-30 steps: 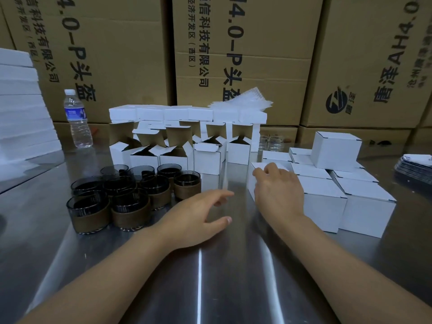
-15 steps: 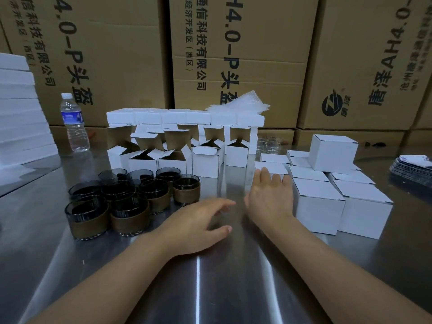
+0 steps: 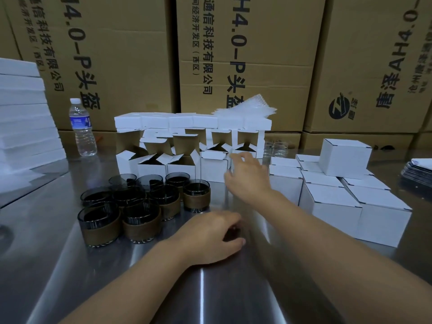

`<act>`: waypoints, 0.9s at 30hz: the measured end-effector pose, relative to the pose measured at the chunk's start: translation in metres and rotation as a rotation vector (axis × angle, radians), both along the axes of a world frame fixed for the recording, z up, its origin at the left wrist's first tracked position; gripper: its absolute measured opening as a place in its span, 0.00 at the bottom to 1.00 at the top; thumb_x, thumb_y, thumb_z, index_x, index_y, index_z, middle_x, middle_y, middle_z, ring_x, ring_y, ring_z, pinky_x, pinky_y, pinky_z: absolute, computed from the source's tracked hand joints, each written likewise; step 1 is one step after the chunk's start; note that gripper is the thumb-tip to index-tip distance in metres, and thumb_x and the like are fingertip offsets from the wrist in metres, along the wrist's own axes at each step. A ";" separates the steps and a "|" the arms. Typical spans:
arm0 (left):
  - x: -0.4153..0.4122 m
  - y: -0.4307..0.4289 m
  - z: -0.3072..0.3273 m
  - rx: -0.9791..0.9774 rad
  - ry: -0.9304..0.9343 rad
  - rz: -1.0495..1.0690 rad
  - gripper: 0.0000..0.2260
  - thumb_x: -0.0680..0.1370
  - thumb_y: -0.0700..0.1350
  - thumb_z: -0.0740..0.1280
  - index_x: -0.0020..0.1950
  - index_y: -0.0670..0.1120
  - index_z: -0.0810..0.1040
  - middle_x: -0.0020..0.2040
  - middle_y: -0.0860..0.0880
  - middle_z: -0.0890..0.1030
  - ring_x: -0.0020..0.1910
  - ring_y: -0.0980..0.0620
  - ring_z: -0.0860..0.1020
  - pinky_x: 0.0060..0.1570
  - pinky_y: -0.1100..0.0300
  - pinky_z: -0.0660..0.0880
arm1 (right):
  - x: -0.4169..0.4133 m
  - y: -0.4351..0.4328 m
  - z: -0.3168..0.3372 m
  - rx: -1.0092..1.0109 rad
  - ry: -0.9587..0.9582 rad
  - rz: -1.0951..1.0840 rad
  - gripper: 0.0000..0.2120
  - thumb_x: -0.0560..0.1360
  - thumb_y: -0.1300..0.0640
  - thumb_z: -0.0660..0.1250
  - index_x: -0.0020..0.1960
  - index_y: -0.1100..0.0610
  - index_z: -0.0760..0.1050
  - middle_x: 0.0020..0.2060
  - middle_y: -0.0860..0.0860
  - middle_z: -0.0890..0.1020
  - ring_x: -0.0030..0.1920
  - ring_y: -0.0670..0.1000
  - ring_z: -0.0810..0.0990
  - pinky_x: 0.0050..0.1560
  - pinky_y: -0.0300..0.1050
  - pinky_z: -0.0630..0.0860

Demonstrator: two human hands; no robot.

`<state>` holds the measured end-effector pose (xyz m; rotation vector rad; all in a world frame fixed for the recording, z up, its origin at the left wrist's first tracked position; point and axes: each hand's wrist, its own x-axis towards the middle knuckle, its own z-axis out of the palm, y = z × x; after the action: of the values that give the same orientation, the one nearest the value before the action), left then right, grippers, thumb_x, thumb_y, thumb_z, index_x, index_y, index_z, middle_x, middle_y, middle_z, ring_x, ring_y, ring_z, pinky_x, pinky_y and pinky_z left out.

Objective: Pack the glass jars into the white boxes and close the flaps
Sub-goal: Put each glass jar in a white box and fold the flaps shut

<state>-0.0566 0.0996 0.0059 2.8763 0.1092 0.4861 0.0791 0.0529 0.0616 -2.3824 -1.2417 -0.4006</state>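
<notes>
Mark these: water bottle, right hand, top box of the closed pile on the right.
water bottle [image 3: 80, 123]: head view, on its blue label.
right hand [image 3: 248, 179]: head view, back of the hand.
top box [image 3: 348, 161]: head view, its large side face.

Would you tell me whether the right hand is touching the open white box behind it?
Cannot tell. In the head view the right hand overlaps the open white box, but its fingertips are motion-blurred, hiding any contact or gap.
</notes>
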 end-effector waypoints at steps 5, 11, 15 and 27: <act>-0.001 -0.001 0.001 -0.009 0.015 -0.023 0.16 0.77 0.55 0.63 0.64 0.56 0.73 0.59 0.58 0.78 0.57 0.59 0.74 0.57 0.58 0.72 | -0.012 0.046 0.012 -0.065 0.249 0.180 0.28 0.80 0.40 0.50 0.77 0.47 0.53 0.76 0.54 0.55 0.75 0.59 0.54 0.70 0.58 0.54; -0.004 -0.002 0.005 -0.100 -0.025 -0.087 0.10 0.77 0.51 0.64 0.56 0.51 0.76 0.52 0.54 0.80 0.49 0.54 0.78 0.49 0.52 0.76 | -0.023 0.077 0.003 -0.179 0.450 0.252 0.32 0.77 0.32 0.47 0.77 0.43 0.48 0.77 0.55 0.42 0.76 0.61 0.41 0.72 0.63 0.45; -0.009 -0.003 0.007 -0.151 -0.054 -0.095 0.14 0.72 0.53 0.61 0.53 0.49 0.78 0.49 0.52 0.81 0.46 0.53 0.78 0.47 0.53 0.77 | -0.030 0.089 0.000 -0.272 0.402 0.222 0.34 0.77 0.32 0.45 0.78 0.46 0.46 0.77 0.55 0.40 0.76 0.61 0.39 0.71 0.64 0.44; -0.010 -0.004 0.011 -0.100 -0.075 -0.021 0.12 0.71 0.52 0.59 0.49 0.49 0.77 0.48 0.47 0.81 0.46 0.48 0.78 0.45 0.51 0.76 | -0.028 0.098 0.008 -0.327 0.392 0.114 0.41 0.77 0.32 0.46 0.77 0.60 0.42 0.77 0.54 0.42 0.76 0.59 0.41 0.74 0.60 0.46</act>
<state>-0.0667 0.0960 0.0167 2.7555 0.0876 0.5671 0.0507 0.1514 0.0692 -2.4715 -1.3212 0.3178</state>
